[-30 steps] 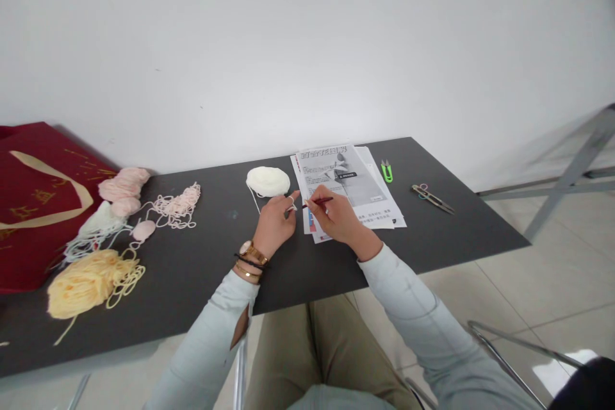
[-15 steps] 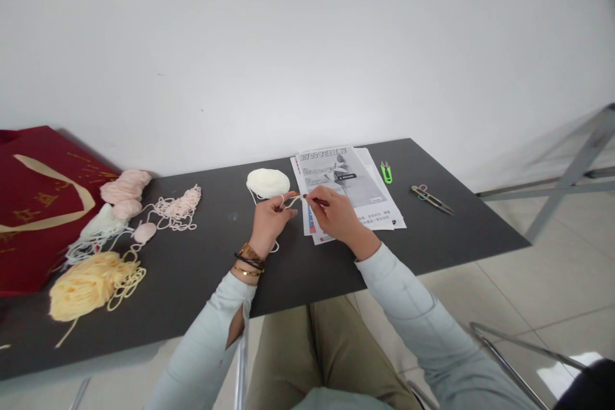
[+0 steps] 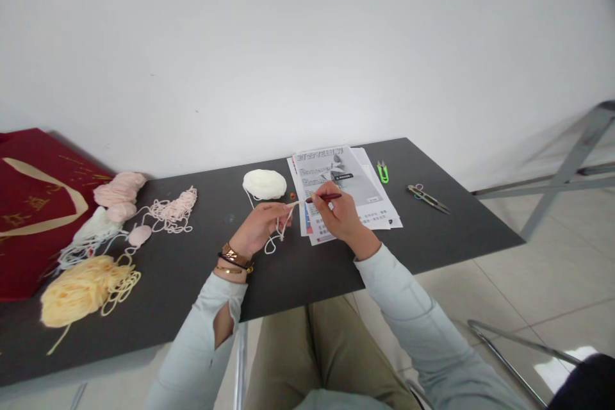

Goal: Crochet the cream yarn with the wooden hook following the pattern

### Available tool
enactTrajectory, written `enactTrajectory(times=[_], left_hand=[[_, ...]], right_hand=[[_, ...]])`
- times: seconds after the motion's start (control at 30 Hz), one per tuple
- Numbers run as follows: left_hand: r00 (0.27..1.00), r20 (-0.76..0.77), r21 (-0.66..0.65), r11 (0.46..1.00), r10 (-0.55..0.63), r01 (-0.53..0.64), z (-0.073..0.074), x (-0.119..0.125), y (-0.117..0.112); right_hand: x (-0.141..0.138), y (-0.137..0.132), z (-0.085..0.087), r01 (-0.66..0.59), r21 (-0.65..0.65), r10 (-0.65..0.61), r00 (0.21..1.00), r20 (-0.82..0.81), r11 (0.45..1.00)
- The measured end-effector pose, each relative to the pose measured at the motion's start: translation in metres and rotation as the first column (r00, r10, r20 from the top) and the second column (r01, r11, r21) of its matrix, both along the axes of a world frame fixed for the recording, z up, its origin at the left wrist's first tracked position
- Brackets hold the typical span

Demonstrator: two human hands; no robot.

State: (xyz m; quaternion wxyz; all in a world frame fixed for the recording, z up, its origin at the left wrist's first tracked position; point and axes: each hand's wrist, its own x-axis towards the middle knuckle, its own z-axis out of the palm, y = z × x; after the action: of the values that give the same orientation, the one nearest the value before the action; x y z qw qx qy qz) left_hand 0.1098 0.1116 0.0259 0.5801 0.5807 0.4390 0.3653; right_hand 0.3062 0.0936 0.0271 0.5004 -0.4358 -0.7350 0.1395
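Head view: the left hand has its fingers closed on white yarn, pinching it near their tips; thin loops of it hang below those fingers, over the worktop. The right hand grips a slender dark red tool much like a pen, its front end aimed at the left fingertips. A short stretch of the yarn spans the gap between the left fingertips and that end; whether it is looped round the tool is too small to tell. Just beyond the left fingers sits a white yarn ball, a strand leaving its near edge toward that hand. A small orange piece lies near it, just past the left fingertips. Printed sheets lie beneath and beyond the right fingers. To the right of those fingers are green snips, and farther right, metal scissors. Well to the left of the left fingers lie tangled pink yarn, a small pink ball, yellow yarn and, farthest off, a red bag.
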Motion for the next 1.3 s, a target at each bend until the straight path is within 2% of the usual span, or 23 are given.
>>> enactTrajectory(times=[0.13, 0.27, 0.33, 0.4, 0.53, 0.67, 0.73, 0.9, 1.07, 1.23, 1.3], left_hand=[[0.995, -0.089, 0.023, 0.999, 0.051, -0.05, -0.011, -0.01, 0.009], [0.985, 0.011, 0.108, 0.979, 0.17, -0.17, -0.006, -0.013, 0.011], [0.977, 0.097, 0.11, 0.974, 0.19, -0.2, 0.001, -0.01, 0.008], [0.974, 0.157, 0.072, 0.982, 0.161, -0.174, 0.007, -0.004, 0.004], [0.97, 0.217, 0.006, 0.993, 0.11, -0.114, 0.008, 0.009, -0.002], [0.993, 0.117, 0.097, 0.995, 0.01, -0.022, -0.001, 0.015, -0.004], [0.999, 0.045, 0.156, 0.988, -0.01, 0.003, -0.005, 0.016, -0.004], [0.996, -0.037, 0.191, 0.979, 0.082, -0.073, -0.011, 0.015, -0.001], [0.997, 0.009, 0.199, 0.977, 0.081, -0.081, -0.012, 0.015, 0.002], [0.99, 0.021, 0.299, 0.944, 0.14, -0.14, -0.012, 0.016, 0.002], [0.987, 0.051, 0.299, 0.941, 0.15, -0.159, -0.012, 0.017, 0.002]], right_hand=[[-0.001, 0.002, -0.001, 0.038, 0.054, -0.045, 0.99, 0.134, 0.998], [-0.001, 0.003, -0.001, 0.11, 0.039, -0.116, 0.973, 0.201, 0.993], [0.0, 0.002, 0.0, 0.112, -0.018, -0.108, 0.983, 0.15, 0.994], [0.0, 0.002, 0.002, 0.081, -0.085, -0.077, 0.996, 0.045, 0.993], [-0.001, 0.002, 0.003, -0.043, -0.193, 0.008, 0.984, -0.177, 0.98], [-0.005, 0.003, 0.002, -0.099, -0.22, 0.046, 0.972, -0.231, 0.971], [-0.007, 0.002, 0.002, -0.095, -0.203, 0.053, 0.977, -0.205, 0.975], [-0.01, -0.003, 0.002, -0.101, -0.072, 0.102, 0.995, 0.009, 0.992], [-0.012, -0.005, -0.002, -0.134, 0.089, 0.116, 0.976, 0.183, 0.987], [-0.014, -0.008, 0.0, -0.161, 0.121, 0.128, 0.962, 0.242, 0.98], [-0.015, -0.009, 0.001, -0.171, 0.125, 0.132, 0.953, 0.274, 0.977]])
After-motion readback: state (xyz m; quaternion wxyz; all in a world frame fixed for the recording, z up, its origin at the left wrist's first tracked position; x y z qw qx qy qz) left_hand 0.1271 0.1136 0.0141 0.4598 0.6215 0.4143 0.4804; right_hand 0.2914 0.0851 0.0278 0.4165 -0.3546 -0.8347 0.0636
